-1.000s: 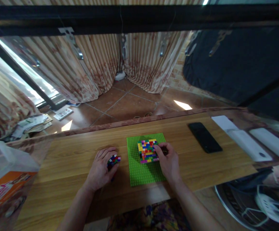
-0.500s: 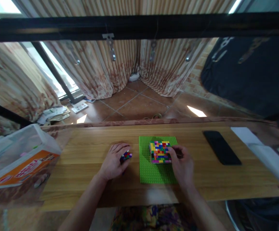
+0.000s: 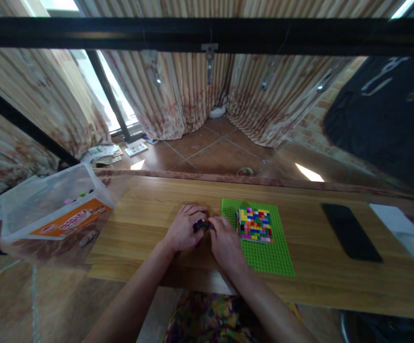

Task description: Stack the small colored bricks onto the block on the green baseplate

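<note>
My left hand (image 3: pixel 186 230) rests on the wooden table, its fingers curled round a small bunch of dark and coloured toy bricks (image 3: pixel 201 224). Right beside it, my right hand (image 3: pixel 227 242) has its thumb and fingertips pinched together at the edge of that bunch. Whatever lies between those fingertips is too small and dark to make out. To the right, a block built of many multicoloured toy bricks (image 3: pixel 256 225) sits on a green studded baseplate (image 3: pixel 276 259). Neither hand touches the built block.
A clear plastic box (image 3: pixel 55 190) with an orange label and a few bricks inside stands at the left. On the right lie a black phone (image 3: pixel 351 232) and white paper (image 3: pixel 399 228). A dark horizontal bar (image 3: pixel 207 35) crosses above, with curtains behind.
My right hand has left the built block and moved left to the bricks in my left hand. The camera view has turned left, so the table appears shifted right.
</note>
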Demonstrator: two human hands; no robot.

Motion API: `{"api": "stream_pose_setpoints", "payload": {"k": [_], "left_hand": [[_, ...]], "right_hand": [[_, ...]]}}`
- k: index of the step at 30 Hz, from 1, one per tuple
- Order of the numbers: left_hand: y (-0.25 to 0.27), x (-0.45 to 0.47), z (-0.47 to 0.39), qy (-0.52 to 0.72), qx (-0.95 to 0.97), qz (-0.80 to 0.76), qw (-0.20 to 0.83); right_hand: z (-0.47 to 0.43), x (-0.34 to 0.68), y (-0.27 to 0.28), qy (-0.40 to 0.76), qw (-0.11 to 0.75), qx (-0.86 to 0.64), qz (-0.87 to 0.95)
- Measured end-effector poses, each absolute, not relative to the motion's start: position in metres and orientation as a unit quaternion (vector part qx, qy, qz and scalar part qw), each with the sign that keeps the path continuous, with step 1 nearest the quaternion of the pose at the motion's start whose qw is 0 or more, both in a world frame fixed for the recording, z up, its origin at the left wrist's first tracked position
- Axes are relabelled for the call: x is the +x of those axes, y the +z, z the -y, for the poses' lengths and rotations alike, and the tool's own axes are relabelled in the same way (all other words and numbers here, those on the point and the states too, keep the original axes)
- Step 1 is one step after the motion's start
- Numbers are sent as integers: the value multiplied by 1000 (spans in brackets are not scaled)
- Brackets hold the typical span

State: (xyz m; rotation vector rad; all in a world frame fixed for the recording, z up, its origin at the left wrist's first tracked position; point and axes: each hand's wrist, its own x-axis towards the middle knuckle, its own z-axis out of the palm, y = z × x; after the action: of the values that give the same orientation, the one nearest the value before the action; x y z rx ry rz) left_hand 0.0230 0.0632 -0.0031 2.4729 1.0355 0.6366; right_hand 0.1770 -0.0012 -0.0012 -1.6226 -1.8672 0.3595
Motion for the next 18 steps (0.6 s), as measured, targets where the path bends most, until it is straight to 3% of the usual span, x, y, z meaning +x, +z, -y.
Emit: {"api": "stream_pose_setpoints", "payload": {"k": [10, 18], "left_hand": [[-2, 23, -64, 227, 881, -365, 197], [-1, 22, -62, 232, 883, -362, 187]], "right_hand": [[-8, 175, -10, 124, 280, -625, 718], [-4, 180, -18, 123, 314, -617, 711]]}}
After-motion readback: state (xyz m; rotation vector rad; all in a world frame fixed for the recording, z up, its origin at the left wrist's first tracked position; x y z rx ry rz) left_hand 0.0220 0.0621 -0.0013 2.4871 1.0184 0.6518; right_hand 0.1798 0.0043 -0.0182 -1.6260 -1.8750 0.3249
